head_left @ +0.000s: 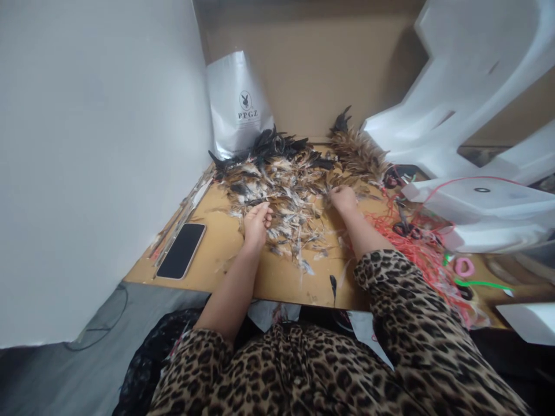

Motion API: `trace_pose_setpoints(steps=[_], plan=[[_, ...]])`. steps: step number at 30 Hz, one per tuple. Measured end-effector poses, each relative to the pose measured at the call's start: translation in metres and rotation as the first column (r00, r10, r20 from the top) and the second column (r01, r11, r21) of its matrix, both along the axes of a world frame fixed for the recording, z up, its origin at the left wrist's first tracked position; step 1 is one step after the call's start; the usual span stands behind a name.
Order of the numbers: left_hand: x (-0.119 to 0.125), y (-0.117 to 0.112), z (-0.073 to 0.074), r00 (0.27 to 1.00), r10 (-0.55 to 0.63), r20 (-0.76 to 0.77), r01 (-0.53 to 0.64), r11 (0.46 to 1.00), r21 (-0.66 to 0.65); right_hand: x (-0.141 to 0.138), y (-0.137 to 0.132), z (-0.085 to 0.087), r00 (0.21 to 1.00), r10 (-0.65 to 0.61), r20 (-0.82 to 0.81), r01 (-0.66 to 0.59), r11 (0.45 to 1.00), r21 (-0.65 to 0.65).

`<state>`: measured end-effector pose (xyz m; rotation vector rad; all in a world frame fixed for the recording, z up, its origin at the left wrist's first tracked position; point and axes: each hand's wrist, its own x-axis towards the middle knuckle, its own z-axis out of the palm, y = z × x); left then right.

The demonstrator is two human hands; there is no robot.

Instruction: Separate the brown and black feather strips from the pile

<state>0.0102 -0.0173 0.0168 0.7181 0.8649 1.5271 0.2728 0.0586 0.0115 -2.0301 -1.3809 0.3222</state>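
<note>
A loose heap of feathers (286, 202), brown, white and black, spreads over the middle of the wooden table. At its near left edge is my left hand (257, 224), its fingers curled in and thumb against the index finger; anything between them is too small to make out. My right hand (344, 200) is closed at the heap's right side, fingertips pinched on a brown feather. Behind that hand lies a fuller bundle of brown feathers (358, 153) with a dark tip.
A black-screened phone (181, 251) lies on the table (217, 266) at left. A silver-white bag (236, 104) stands at the back. To the right are tangled red strings (411, 248), scissors (405, 226), a pink ring (464, 267) and white foam pieces (481, 196). A white panel (99, 144) borders the left.
</note>
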Motion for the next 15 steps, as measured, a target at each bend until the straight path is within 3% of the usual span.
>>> trace_pose_setpoints(steps=[3, 8, 11, 15], plan=[[-0.004, 0.001, 0.002, 1.000, 0.015, 0.015, -0.016, 1.000, 0.012, -0.003, -0.007, 0.007, 0.997, -0.021, -0.075, 0.028, 0.995, 0.096], [-0.006, 0.003, 0.002, 0.999, 0.028, 0.024, -0.029, 0.999, 0.025, -0.028, -0.033, 0.012, 0.953, 0.240, -0.186, -0.192, 0.951, 0.244], [-0.004, 0.003, -0.001, 1.000, 0.003, 0.017, -0.004, 0.999, 0.045, -0.044, -0.044, 0.010, 0.907, 0.381, -0.177, -0.338, 0.912, 0.231], [-0.002, 0.002, -0.007, 1.000, -0.022, -0.007, 0.022, 0.999, 0.042, -0.051, -0.043, 0.004, 0.916, 0.382, -0.121, -0.354, 0.913, 0.201]])
